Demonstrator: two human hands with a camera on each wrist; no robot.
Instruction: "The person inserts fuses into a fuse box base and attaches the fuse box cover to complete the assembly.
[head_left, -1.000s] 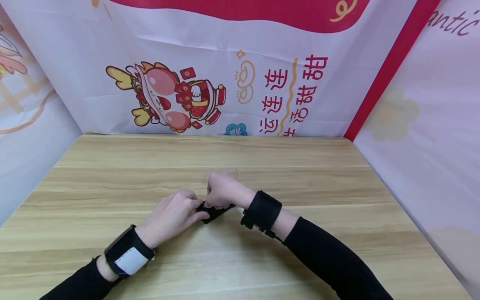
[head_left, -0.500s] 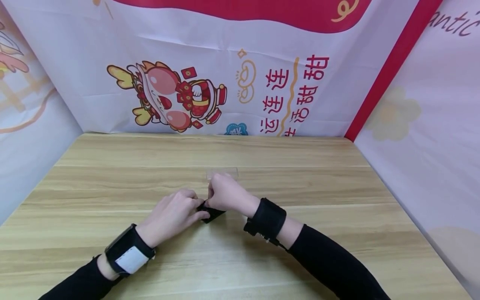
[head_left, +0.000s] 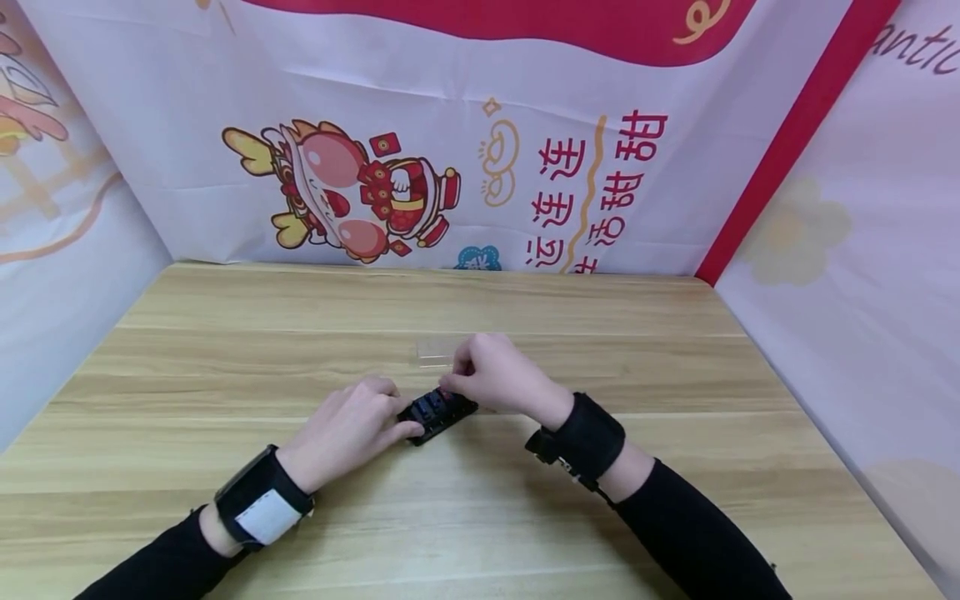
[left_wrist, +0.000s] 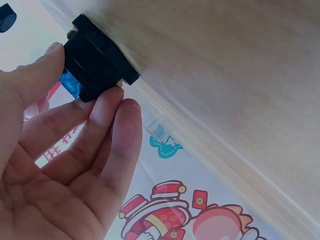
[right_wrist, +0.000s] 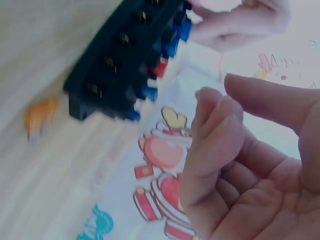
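A black fuse box [head_left: 429,421] lies slanted on the table in the head view, with blue and red blade fuses along its top. My left hand [head_left: 348,432] holds its near-left end between thumb and fingers. The left wrist view shows the left thumb [left_wrist: 50,62] on one side of the box end and fingertips on the other, beside a blue fuse [left_wrist: 71,84]. My right hand [head_left: 498,375] is over the box's far-right end, fingers bent. In the right wrist view its thumb and fingertips stand slightly apart with nothing between them, beside a red fuse [right_wrist: 160,68].
A clear plastic cover [head_left: 433,352] lies just behind the fuse box. An orange blade fuse [right_wrist: 41,116] rests on the wooden table [head_left: 300,317] by the box's end, seen in the right wrist view. A printed cloth [head_left: 412,75] hangs along the table's back edge.
My right hand has moved right along the fuse box and slightly up, exposing the blue fuses it covered before. The left hand keeps its hold on the box.
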